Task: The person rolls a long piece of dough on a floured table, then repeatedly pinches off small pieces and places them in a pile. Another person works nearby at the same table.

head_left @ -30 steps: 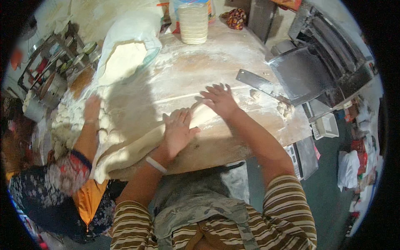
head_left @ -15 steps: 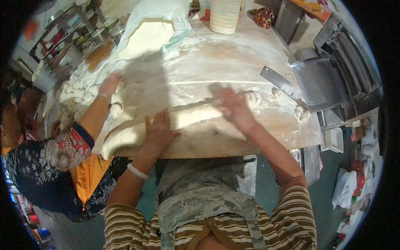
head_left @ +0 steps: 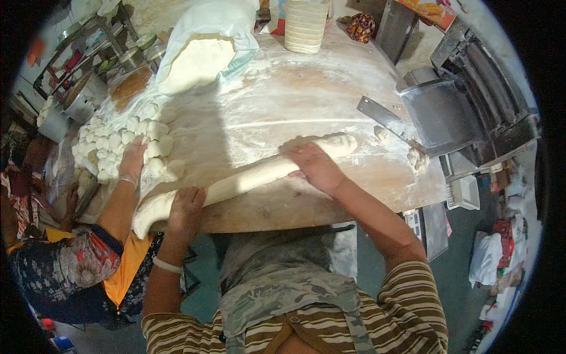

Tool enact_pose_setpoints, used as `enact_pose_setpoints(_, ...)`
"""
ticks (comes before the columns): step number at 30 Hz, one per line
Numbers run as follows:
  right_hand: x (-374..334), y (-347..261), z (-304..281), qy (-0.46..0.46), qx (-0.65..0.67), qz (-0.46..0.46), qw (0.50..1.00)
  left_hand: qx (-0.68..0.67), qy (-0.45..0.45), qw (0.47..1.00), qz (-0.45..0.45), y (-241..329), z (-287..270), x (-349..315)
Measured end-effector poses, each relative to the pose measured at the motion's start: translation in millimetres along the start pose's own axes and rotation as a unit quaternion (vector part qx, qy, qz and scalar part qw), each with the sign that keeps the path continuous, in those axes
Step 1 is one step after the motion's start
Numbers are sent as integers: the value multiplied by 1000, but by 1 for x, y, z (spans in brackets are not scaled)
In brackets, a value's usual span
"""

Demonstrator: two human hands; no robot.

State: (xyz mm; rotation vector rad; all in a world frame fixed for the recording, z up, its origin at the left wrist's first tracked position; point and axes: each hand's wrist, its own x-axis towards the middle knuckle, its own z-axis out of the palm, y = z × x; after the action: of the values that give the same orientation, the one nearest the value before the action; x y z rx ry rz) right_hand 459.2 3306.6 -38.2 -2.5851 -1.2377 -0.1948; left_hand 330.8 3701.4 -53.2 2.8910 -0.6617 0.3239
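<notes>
A long, thick dough roll (head_left: 244, 180) lies slantwise along the near side of the floured wooden table, its left end low and its right end farther back. Around the roll near its left end, my left hand (head_left: 187, 207) has its fingers curved over the top. Toward the right end, my right hand (head_left: 317, 167) grips it from above, thumb on the near side. A dough scraper shows in neither hand. Several small dough pieces (head_left: 115, 141) are heaped at the left, where a co-worker's hand (head_left: 133, 158) rests among them.
A bag of flour (head_left: 200, 62) and a ribbed pale container (head_left: 303, 26) stand at the back. At the right are a large flat blade (head_left: 386, 115), dough scraps (head_left: 417, 158) and a dark metal machine with rollers (head_left: 445, 118). The co-worker stands close on my left.
My left hand has slid left along the dough roll, and my right hand has come left and slightly nearer onto it. The co-worker's hand has moved nearer over the dough pieces.
</notes>
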Motion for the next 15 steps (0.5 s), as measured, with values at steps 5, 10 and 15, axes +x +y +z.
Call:
enact_pose_setpoints(5,-24,30,-30,-31,42,92,994,-25,-90,992,-85,5,-7,3)
enact_pose_setpoints(10,-23,47,-20,-43,23,98,994,-87,-128,984,-88,67,16,77)
enact_pose_setpoints(15,-9,42,-38,-210,-99,162,959,-156,-130,978,-55,123,43,167)
